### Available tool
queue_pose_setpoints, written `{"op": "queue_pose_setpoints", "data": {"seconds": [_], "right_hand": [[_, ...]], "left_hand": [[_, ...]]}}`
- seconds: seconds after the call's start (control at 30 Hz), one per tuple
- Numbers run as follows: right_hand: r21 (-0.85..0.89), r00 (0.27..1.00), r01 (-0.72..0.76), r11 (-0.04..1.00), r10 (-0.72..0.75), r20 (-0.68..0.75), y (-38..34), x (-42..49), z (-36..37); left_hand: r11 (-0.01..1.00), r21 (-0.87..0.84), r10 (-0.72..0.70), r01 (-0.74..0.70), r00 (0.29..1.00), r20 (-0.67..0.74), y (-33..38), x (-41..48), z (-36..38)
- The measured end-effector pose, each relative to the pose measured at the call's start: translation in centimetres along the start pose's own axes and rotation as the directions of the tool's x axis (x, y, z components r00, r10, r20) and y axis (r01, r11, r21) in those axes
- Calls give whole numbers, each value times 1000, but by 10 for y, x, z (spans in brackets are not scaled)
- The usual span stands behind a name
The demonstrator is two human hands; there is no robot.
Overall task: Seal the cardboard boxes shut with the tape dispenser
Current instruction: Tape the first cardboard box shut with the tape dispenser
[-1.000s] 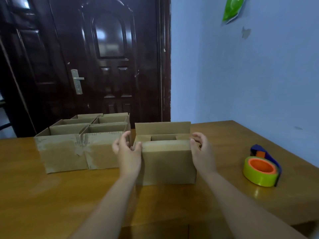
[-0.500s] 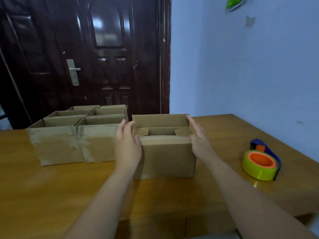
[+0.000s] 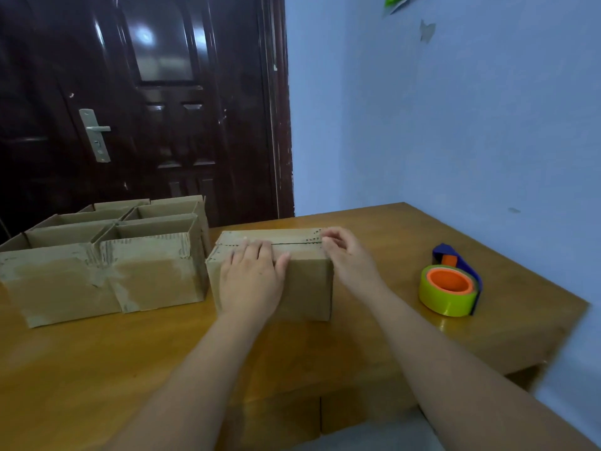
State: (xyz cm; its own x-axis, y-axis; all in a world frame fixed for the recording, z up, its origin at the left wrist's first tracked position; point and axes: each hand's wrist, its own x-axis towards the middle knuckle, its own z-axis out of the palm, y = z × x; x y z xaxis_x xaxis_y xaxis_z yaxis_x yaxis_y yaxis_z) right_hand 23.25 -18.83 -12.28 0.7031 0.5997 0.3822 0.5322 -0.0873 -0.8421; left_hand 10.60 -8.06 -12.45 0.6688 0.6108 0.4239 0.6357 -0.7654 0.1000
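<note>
A small cardboard box (image 3: 307, 284) stands in the middle of the wooden table (image 3: 97, 369), its top flaps folded down and meeting along a seam. My left hand (image 3: 252, 281) lies flat over the near flap and front face, fingers straight, pressing the flap down. My right hand (image 3: 349, 258) rests at the box's right top corner, fingers loosely bent on the far flap. The tape dispenser (image 3: 450, 284), blue with a yellow-green roll and an orange core, lies on the table to the right, apart from both hands.
Several open cardboard boxes (image 3: 107, 255) stand packed together at the left, with old tape marks on their fronts. A dark door (image 3: 146, 109) is behind the table and a blue wall (image 3: 455, 125) runs along the right. The table's right edge is near the dispenser.
The box's upright far flap and near flap have been folded down. My left hand moved from the box's left side onto its top; my right hand moved to the top right corner.
</note>
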Motion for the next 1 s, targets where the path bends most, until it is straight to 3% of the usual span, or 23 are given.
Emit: {"op": "queue_pose_setpoints", "data": {"seconds": [0.07, 0.13, 0.23, 0.3, 0.43, 0.53, 0.63, 0.7, 0.8, 0.9, 1.0], "right_hand": [[-57, 991, -7, 998, -1, -134, 9, 1, -18], [-307, 944, -47, 951, -58, -324, 27, 1, -40], [-633, 921, -215, 744, -60, -384, 56, -5, -69], [-657, 899, -334, 676, 18, -438, 68, -9, -88], [-550, 761, -648, 527, 445, -471, 80, -7, -130], [-390, 660, -749, 535, 647, -381, 88, -4, -145], [-421, 643, -759, 497, 671, -368, 93, -2, -150], [-352, 635, -770, 533, 694, -338, 95, -2, -150], [-45, 604, -787, 616, 753, -262, 91, -2, -141], [323, 660, -687, 651, 745, -99, 80, 3, -129], [487, 721, -601, 634, 692, -11, 55, 9, -119]], "left_hand": [[998, 56, 16, -18, 999, 34, 4, -1, -6], [994, 104, 16, -21, 999, 45, 12, -4, -10], [992, 119, 33, -39, 998, 47, 28, -6, -12], [992, 111, 53, -58, 998, 42, 36, -6, -10], [992, 111, 51, -52, 999, 14, 43, -5, -6], [994, 103, 37, -37, 999, -2, 44, -8, -3], [996, 86, 32, -31, 999, -9, 43, -12, -3], [997, 76, 29, -27, 999, -21, 42, -12, -1], [997, 68, 26, -24, 999, -34, 41, -11, 0], [998, 61, 25, -22, 999, -37, 41, -12, 1], [998, 55, 27, -25, 999, -34, 42, -12, 0]]}}
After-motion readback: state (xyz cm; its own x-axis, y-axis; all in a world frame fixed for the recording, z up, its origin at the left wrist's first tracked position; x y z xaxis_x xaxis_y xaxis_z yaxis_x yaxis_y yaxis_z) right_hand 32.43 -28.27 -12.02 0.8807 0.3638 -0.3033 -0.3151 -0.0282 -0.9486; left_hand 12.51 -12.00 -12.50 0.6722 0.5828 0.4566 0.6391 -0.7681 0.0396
